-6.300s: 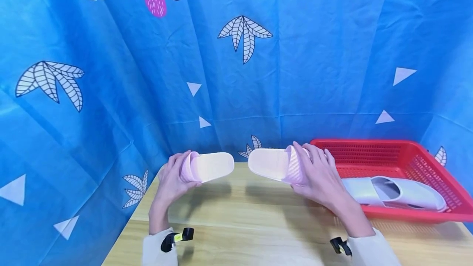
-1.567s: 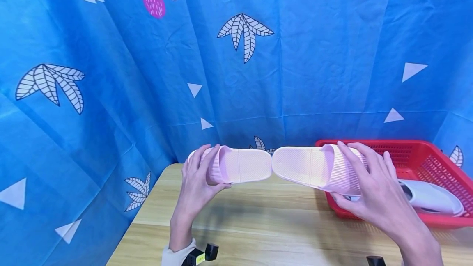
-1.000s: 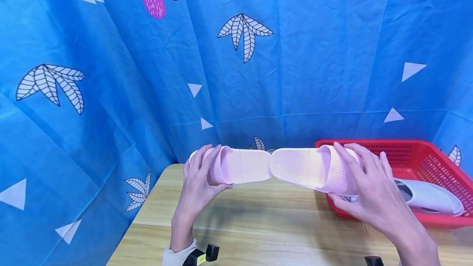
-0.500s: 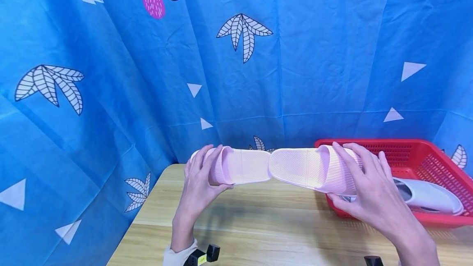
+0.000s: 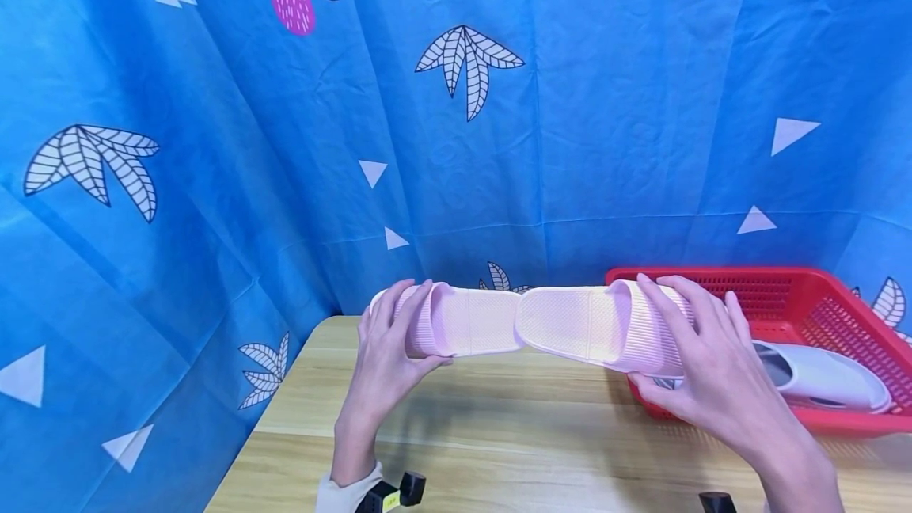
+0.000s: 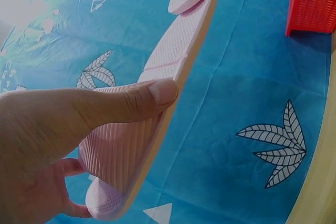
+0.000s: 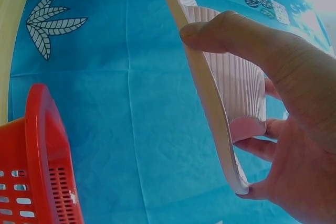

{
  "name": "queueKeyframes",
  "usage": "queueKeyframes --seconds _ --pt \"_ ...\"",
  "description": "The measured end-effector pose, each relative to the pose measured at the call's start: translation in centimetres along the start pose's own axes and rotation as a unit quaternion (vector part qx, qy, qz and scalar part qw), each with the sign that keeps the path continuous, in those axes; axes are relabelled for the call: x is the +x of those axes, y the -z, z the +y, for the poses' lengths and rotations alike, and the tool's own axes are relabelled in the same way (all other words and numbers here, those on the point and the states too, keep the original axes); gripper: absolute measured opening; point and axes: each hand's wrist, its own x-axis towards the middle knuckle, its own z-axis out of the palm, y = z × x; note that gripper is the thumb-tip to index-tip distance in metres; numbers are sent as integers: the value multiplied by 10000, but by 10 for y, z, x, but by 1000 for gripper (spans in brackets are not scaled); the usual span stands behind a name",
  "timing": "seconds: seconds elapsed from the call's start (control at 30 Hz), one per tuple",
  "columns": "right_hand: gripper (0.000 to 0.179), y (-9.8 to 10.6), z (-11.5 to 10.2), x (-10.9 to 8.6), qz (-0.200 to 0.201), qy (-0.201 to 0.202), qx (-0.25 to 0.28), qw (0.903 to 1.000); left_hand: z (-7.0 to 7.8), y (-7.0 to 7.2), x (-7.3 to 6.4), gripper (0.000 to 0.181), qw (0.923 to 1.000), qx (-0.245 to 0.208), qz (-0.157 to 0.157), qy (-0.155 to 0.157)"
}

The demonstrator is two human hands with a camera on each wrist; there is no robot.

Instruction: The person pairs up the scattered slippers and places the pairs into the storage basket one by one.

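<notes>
Left slipper (image 5: 492, 323), pink, clamped in left hand (image 5: 385, 366), end to end with right slipper (image 5: 570, 323), also pink, clamped in right hand (image 5: 723, 374), held up over wooden table (image 5: 499, 450), blue curtain (image 5: 606, 141) on far side, red basket (image 5: 848, 423) to the right, with white shoe (image 5: 834, 374) lying inside

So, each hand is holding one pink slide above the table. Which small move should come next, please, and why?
Perhaps the left hand and right hand should lower the left pink slide and right pink slide together onto the wooden table. Each hand grips its slide around the strapped toe end, the heel ends meet or overlap in the middle, and the table lies below.
</notes>
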Motion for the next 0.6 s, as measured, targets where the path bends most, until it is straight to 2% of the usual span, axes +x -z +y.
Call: queueKeyframes --seconds 0.6 --pt "131 -2 -2 0 -65 5 -145 9999 4 -4 1 112 9999 20 -100 -17"
